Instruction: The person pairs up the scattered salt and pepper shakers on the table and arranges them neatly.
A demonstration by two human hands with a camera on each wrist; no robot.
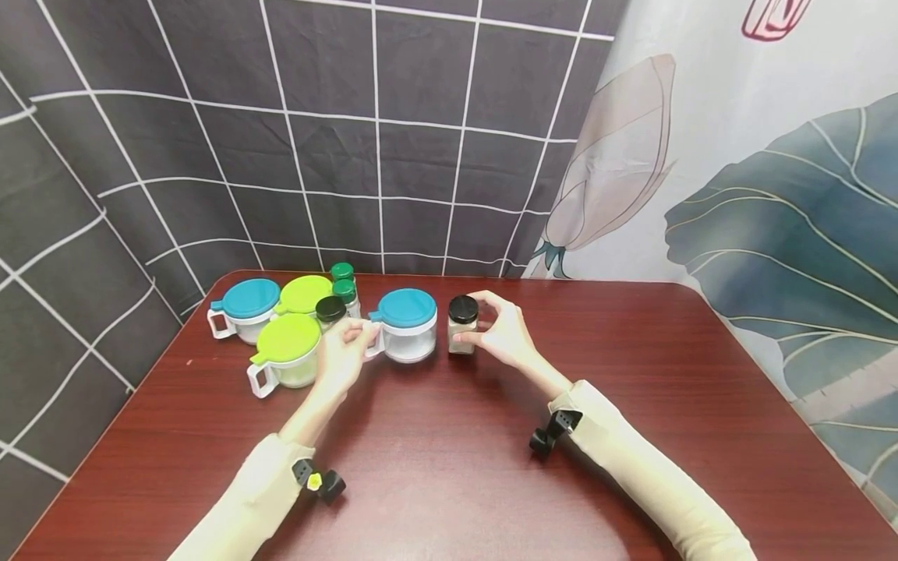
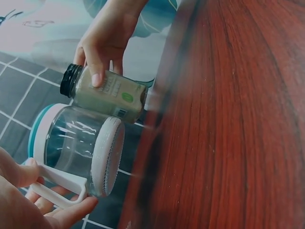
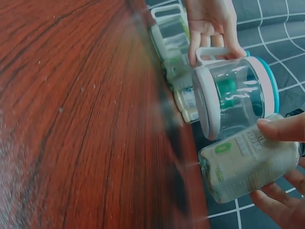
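Note:
My left hand (image 1: 340, 363) holds the white handle of a clear seasoning jar (image 1: 410, 343) with a blue lid. Its thumb and fingers lie on both sides of that handle (image 2: 64, 183) in the left wrist view. Just to the right, my right hand (image 1: 510, 333) grips a square spice bottle (image 1: 461, 336) with a black cap, thumb in front and fingers behind. Pale powder fills the bottle, and its label (image 3: 243, 148) partly reads "pepper". Both containers are upright on the table, close side by side. The blue-lidded jar looks clear inside.
Left of my left hand stand two green-lidded jars (image 1: 288, 340), another blue-lidded jar (image 1: 250, 300), a black-capped bottle (image 1: 330, 308) and two green-capped bottles (image 1: 344, 290). The reddish wooden table (image 1: 449, 452) meets a dark grid-patterned cloth (image 1: 421, 156) at its back edge.

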